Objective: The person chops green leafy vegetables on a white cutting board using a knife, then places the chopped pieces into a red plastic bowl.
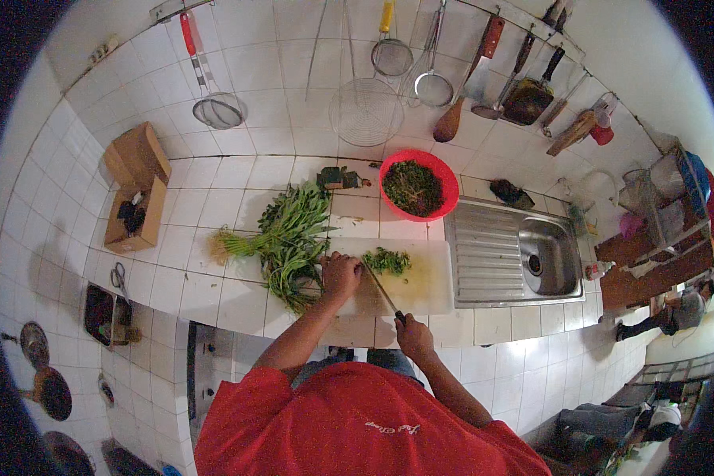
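My right hand (415, 340) grips the black handle of a kitchen knife (382, 290). Its blade slants up and left across a white cutting board (431, 282), with the tip end beside my left hand (341, 276). The curled fingers of that hand press down at the board's left part, on leafy greens that mostly hide under them. Chopped greens (388, 262) lie in a small heap just right of the blade. To the left, a large bunch of leafy greens (294, 232) spreads over the white tiled counter (199, 208), stems pointing left.
Behind the board stands a red plastic bowl (452, 193) full of chopped greens. A steel sink (547, 262) with drainboard is at right; an open cardboard box (134, 220) and scissors (118, 276) are at left. Strainers (217, 111) and utensils hang above. Another person (687, 309) is at far right.
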`<state>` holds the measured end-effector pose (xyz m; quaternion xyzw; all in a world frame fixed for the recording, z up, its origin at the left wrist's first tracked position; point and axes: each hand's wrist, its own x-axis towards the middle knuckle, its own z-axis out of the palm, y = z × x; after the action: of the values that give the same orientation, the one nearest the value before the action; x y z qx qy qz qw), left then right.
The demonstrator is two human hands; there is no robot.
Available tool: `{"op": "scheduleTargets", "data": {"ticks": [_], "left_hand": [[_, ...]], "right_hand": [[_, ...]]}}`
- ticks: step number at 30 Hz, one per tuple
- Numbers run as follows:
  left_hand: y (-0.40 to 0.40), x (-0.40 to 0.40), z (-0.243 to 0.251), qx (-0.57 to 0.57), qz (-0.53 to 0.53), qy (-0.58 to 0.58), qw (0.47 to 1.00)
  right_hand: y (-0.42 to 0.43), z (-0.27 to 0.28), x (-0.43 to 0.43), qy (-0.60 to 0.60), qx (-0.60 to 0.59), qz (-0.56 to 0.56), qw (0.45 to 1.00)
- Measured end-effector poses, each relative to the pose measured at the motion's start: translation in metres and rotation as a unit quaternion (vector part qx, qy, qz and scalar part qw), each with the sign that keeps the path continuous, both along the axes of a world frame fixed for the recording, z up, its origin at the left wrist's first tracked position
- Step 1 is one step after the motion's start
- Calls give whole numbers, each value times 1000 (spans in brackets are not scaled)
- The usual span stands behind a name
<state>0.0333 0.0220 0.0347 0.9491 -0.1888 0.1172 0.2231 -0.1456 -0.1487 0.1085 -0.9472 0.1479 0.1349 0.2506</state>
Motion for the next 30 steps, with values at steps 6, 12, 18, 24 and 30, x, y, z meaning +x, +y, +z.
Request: {"op": "scheduleTargets", "data": {"ticks": [6, 12, 18, 24, 30], "left_hand": [[2, 1, 7, 39, -4, 36, 999], [3, -6, 23, 62, 5, 39, 997], [0, -8, 20, 38, 38, 64, 997], [-2, -12, 9, 16, 51, 57, 997], [8, -13, -18, 9, 13, 34, 999]], "right_hand": [[-1, -6, -7, -32, 29, -6, 999], [1, -17, -13, -54, 28, -3, 998], [3, -19, -11, -24, 11, 7, 1000], [9, -7, 2, -36, 13, 42, 998], [8, -19, 28, -20, -17, 63, 998]]}}
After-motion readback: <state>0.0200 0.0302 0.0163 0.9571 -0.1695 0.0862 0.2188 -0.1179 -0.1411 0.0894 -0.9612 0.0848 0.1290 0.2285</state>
